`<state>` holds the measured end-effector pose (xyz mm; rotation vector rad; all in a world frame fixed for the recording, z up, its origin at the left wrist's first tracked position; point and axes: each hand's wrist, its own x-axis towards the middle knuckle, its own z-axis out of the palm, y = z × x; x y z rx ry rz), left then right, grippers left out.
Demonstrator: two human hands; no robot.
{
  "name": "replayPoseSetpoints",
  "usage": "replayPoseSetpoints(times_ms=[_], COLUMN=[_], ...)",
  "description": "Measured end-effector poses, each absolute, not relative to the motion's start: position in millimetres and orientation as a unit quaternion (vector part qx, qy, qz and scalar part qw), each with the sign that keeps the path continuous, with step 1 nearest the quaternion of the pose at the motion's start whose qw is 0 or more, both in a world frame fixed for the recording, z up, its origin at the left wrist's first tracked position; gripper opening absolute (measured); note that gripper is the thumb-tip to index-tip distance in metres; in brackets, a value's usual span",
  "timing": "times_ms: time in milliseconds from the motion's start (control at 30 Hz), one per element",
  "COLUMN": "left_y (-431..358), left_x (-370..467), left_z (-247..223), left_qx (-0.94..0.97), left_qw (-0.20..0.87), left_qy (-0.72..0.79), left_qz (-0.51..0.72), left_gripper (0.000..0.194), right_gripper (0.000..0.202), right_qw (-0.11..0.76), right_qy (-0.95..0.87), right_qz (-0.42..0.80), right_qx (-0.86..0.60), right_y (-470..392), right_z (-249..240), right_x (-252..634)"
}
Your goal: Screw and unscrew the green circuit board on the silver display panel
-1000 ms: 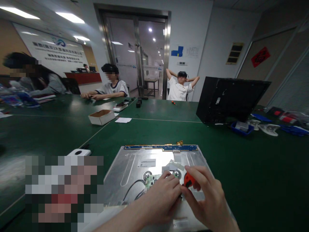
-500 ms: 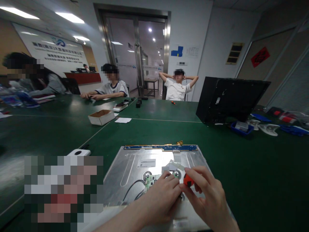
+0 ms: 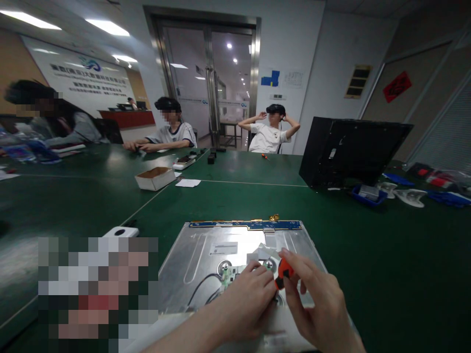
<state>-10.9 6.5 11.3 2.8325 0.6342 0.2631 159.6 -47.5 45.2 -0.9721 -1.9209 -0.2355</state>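
Note:
In the head view a flat metal display panel (image 3: 200, 255) lies in front of me, with a narrow blue circuit strip (image 3: 221, 224) along its far edge. My right hand (image 3: 316, 299) grips the orange and black handle of a screwdriver (image 3: 284, 269) between thumb and fingers; its shaft is hidden. Next to it, my left hand (image 3: 250, 294) rests over the panel with its fingers curled downward. What those fingertips hold or press is hidden. A green circuit board (image 3: 228, 275) shows past the left hand, with dark cables (image 3: 201, 284) running from it.
A black monitor housing (image 3: 349, 152) stands at the back right, beside a blue tray (image 3: 368, 195). A white open box (image 3: 156, 179) and paper (image 3: 188, 183) lie farther left on the green table (image 3: 235, 201). Several people sit around it. Another screwdriver (image 3: 265, 156) lies far off.
My right hand's fingers have shifted around the screwdriver handle, which has turned and tilted. My left hand stays in place. The person across the table has moved their raised hands.

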Motion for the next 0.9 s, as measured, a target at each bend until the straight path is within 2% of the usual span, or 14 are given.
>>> replayPoseSetpoints(times_ms=[233, 433, 567, 733, 900], left_y=[5.9, 5.2, 4.7, 5.7, 5.5], left_x=[-11.6, -10.4, -9.8, -10.7, -10.6], left_z=[9.7, 15.0, 16.3, 16.7, 17.0], left_qx=[0.965, 0.964, 0.965, 0.966, 0.964], left_qw=[0.110, 0.115, 0.112, 0.120, 0.125], left_qy=[0.217, 0.220, 0.224, 0.220, 0.222], left_qz=[0.103, 0.092, 0.083, 0.069, 0.073], left_gripper=[0.033, 0.030, 0.019, 0.032, 0.027], right_gripper=[0.023, 0.026, 0.030, 0.036, 0.030], right_qw=[0.500, 0.505, 0.494, 0.478, 0.496], right_qy=[-0.759, -0.756, -0.763, -0.772, -0.762], right_qz=[-0.126, -0.125, -0.103, -0.082, -0.099], right_qx=[-0.399, -0.397, -0.404, -0.411, -0.405], right_y=[-43.8, -44.5, -47.1, -49.1, -46.0], right_z=[43.8, 43.1, 43.6, 41.3, 40.3], right_x=[157.7, 158.4, 158.8, 159.4, 157.6])
